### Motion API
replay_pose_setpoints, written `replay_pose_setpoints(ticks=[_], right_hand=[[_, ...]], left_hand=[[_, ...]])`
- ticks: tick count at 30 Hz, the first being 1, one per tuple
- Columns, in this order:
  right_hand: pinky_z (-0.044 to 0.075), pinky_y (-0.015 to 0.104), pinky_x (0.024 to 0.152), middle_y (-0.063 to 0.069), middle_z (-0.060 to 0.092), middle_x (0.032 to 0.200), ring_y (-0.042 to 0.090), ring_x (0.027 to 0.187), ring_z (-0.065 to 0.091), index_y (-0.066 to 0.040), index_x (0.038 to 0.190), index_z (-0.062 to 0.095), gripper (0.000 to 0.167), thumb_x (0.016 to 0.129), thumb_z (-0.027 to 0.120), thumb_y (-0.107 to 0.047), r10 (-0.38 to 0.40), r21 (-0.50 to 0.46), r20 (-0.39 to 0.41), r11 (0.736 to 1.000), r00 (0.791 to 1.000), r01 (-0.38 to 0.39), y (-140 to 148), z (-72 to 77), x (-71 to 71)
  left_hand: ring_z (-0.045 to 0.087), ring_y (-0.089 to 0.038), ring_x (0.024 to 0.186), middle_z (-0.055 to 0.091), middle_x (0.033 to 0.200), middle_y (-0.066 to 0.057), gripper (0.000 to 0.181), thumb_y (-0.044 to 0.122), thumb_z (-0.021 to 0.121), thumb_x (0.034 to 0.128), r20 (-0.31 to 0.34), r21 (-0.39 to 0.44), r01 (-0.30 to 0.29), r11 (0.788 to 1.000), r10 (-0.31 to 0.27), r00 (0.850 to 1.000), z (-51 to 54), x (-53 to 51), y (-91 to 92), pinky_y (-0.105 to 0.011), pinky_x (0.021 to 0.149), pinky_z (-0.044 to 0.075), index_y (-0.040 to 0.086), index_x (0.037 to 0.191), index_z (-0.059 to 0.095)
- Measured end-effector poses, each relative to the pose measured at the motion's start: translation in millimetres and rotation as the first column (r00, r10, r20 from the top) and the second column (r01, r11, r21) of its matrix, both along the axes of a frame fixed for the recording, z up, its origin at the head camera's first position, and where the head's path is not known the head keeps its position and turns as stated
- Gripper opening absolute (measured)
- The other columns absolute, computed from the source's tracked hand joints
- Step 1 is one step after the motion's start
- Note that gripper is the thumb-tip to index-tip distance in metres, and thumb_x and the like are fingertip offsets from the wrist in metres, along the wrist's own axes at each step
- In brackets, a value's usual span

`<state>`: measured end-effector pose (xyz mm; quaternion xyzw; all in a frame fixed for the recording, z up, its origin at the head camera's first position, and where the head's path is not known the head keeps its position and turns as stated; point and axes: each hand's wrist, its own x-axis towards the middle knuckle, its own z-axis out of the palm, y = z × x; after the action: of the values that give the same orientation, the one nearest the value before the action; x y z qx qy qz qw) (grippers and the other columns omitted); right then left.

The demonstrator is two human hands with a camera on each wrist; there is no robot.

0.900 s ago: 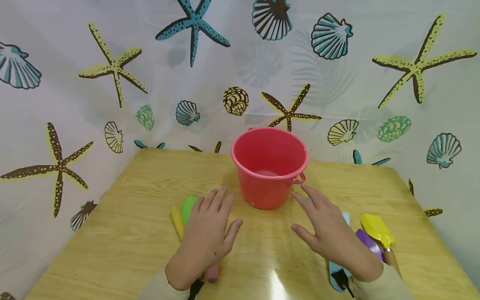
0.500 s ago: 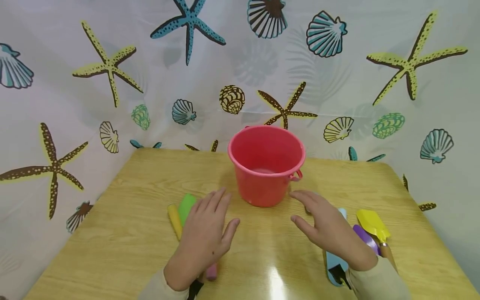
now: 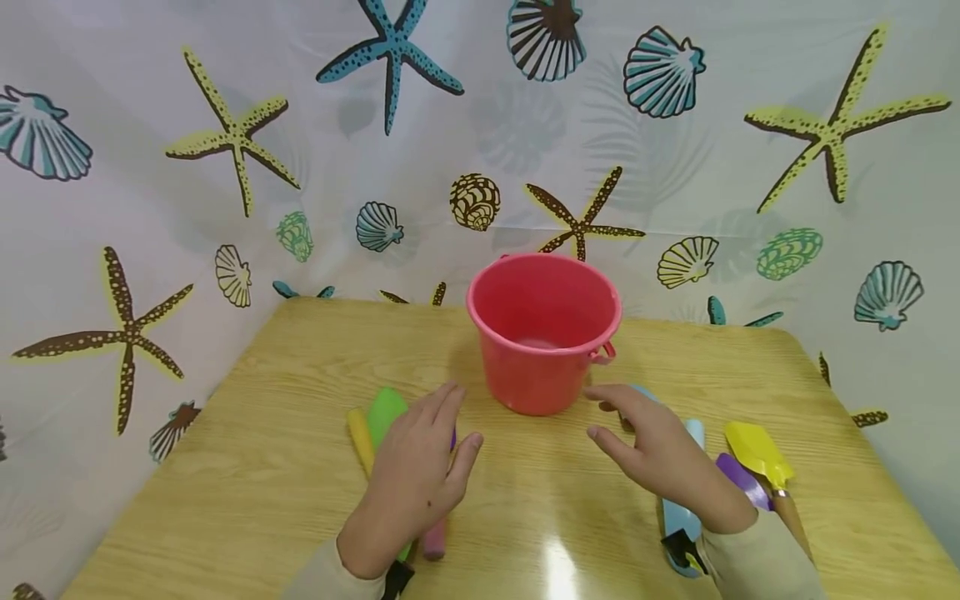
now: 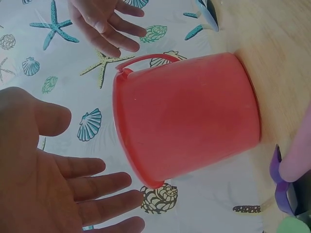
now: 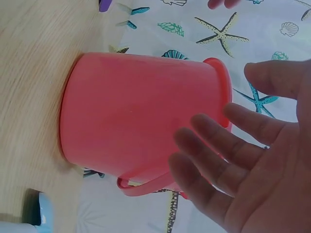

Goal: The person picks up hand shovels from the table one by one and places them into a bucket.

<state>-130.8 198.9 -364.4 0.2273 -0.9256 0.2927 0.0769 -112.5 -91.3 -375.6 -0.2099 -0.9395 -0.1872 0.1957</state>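
Fingers of the bare left hand [image 3: 417, 471] are extended, the thumb spread wide from them; those of the bare right hand [image 3: 663, 458] are loosely extended and slightly bent, the thumb likewise held away. Between the two hands and just beyond their fingertips stands a tapered, pink-red plastic bucket [image 3: 534, 379], upright on a pale wood-grain table [image 3: 525, 500] near its far edge. Left fingertips lie near the bucket's lower wall with bare tabletop between; right fingertips lie just beside the opposite wall, and whether they touch it cannot be told. Left hand and wrist partly cover a yellow rod [image 3: 361, 437], a bright green rounded blade [image 3: 386, 408] and a pink cylindrical handle [image 3: 435, 540]. Right hand and forearm overlap a long light-blue piece [image 3: 677, 518], its full outline hidden; beside it lie a purple curved blade [image 3: 744, 482] and a yellow shovel with a wooden handle [image 3: 759, 454]. Cream sleeves [image 3: 761, 562] are cut off by the lower frame edge, and a small black item at each cuff is hard to make out. Smooth-walled and wide-mouthed, the bucket narrows towards its base, shows a thick rolled rim, and bears a matching handle attached at the rim.
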Motion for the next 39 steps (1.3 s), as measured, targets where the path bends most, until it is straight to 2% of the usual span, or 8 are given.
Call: replay_pose_setpoints(ticks=[4, 8, 15, 21, 24, 27, 32, 39], right_hand=[[0.058, 0.034, 0.083, 0.006, 0.066, 0.130, 0.024, 0.108, 0.066, -0.014, 0.134, 0.059, 0.038, 0.097, 0.064, -0.017, 0.014, -0.076, 0.051, 0.997, 0.999, -0.011, 2.0, -2.0, -3.8], [0.058, 0.029, 0.082, 0.008, 0.067, 0.128, 0.023, 0.106, 0.066, -0.013, 0.132, 0.061, 0.034, 0.098, 0.061, -0.016, 0.019, -0.154, 0.107, 0.988, 0.994, -0.003, 3.5, -2.3, -7.3], [0.055, 0.023, 0.080, 0.008, 0.069, 0.123, 0.021, 0.104, 0.066, -0.013, 0.127, 0.063, 0.029, 0.100, 0.060, -0.022, -0.042, -0.207, 0.177, 0.975, 0.983, 0.079, 10.0, -4.3, -13.5], [0.055, 0.024, 0.083, 0.008, 0.069, 0.121, 0.022, 0.106, 0.065, -0.012, 0.126, 0.063, 0.029, 0.100, 0.059, -0.024, -0.031, -0.261, 0.245, 0.960, 0.969, 0.097, 9.3, -6.8, -20.9], [0.056, 0.026, 0.085, 0.013, 0.066, 0.124, 0.026, 0.107, 0.065, -0.007, 0.128, 0.060, 0.031, 0.101, 0.058, -0.022, -0.004, -0.332, 0.309, 0.937, 0.951, 0.112, 6.4, -5.6, -24.4], [0.057, 0.028, 0.084, 0.020, 0.060, 0.129, 0.030, 0.107, 0.064, -0.003, 0.131, 0.057, 0.034, 0.102, 0.054, -0.020, 0.008, -0.410, 0.374, 0.898, 0.927, 0.158, 2.2, -2.9, -28.1], [0.057, 0.027, 0.081, 0.025, 0.057, 0.128, 0.021, 0.097, 0.065, 0.001, 0.131, 0.055, 0.036, 0.103, 0.052, -0.022, -0.028, -0.469, 0.436, 0.846, 0.900, 0.253, -5.1, 0.2, -33.9], [0.057, 0.026, 0.079, 0.025, 0.061, 0.126, 0.023, 0.096, 0.068, 0.002, 0.132, 0.055, 0.038, 0.104, 0.050, -0.023, -0.018, -0.484, 0.506, 0.822, 0.862, 0.301, -13.5, -2.8, -39.5]], left_hand=[[0.056, -0.032, 0.131, 0.055, 0.146, -0.013, 0.055, 0.038, 0.053, 0.1007, 0.043, 0.036, -0.004, 0.999, 0.002, 0.999, -1.4, 0.1, 1.4, -0.051, 0.103, 0.051, 0.003, 0.144, 0.048], [0.056, -0.030, 0.132, 0.054, 0.146, -0.013, 0.056, 0.038, 0.054, 0.1005, 0.048, 0.050, -0.003, 0.999, 0.001, 0.999, -3.7, -0.5, 2.4, -0.050, 0.102, 0.051, 0.004, 0.144, 0.048], [0.056, -0.032, 0.131, 0.054, 0.145, -0.016, 0.058, 0.038, 0.058, 0.0983, 0.051, 0.042, 0.019, 0.999, -0.021, 0.998, -7.4, -3.1, 5.6, -0.050, 0.104, 0.050, 0.002, 0.143, 0.048], [0.055, -0.031, 0.133, 0.054, 0.146, -0.015, 0.059, 0.038, 0.058, 0.0983, 0.075, 0.038, 0.009, 0.999, -0.012, 0.997, -7.0, -1.4, 5.1, -0.051, 0.105, 0.049, 0.002, 0.144, 0.048], [0.056, -0.032, 0.131, 0.054, 0.145, -0.016, 0.058, 0.037, 0.059, 0.0977, 0.066, 0.028, 0.011, 1.000, -0.013, 0.998, -7.3, -0.9, 5.1, -0.051, 0.103, 0.050, 0.002, 0.143, 0.048], [0.056, -0.032, 0.130, 0.055, 0.144, -0.016, 0.058, 0.037, 0.058, 0.0978, 0.059, 0.018, 0.014, 1.000, -0.015, 0.998, -8.3, -0.7, 5.7, -0.051, 0.102, 0.051, 0.002, 0.142, 0.049], [0.056, -0.032, 0.130, 0.055, 0.144, -0.016, 0.058, 0.037, 0.057, 0.0982, 0.057, 0.013, 0.014, 1.000, -0.015, 0.998, -9.3, -0.3, 5.8, -0.051, 0.102, 0.051, 0.001, 0.143, 0.048], [0.055, -0.034, 0.130, 0.053, 0.145, -0.017, 0.058, 0.036, 0.058, 0.0982, 0.081, 0.010, -0.001, 1.000, 0.000, 0.997, -10.7, 2.1, 3.2, -0.052, 0.103, 0.050, 0.001, 0.144, 0.047]])
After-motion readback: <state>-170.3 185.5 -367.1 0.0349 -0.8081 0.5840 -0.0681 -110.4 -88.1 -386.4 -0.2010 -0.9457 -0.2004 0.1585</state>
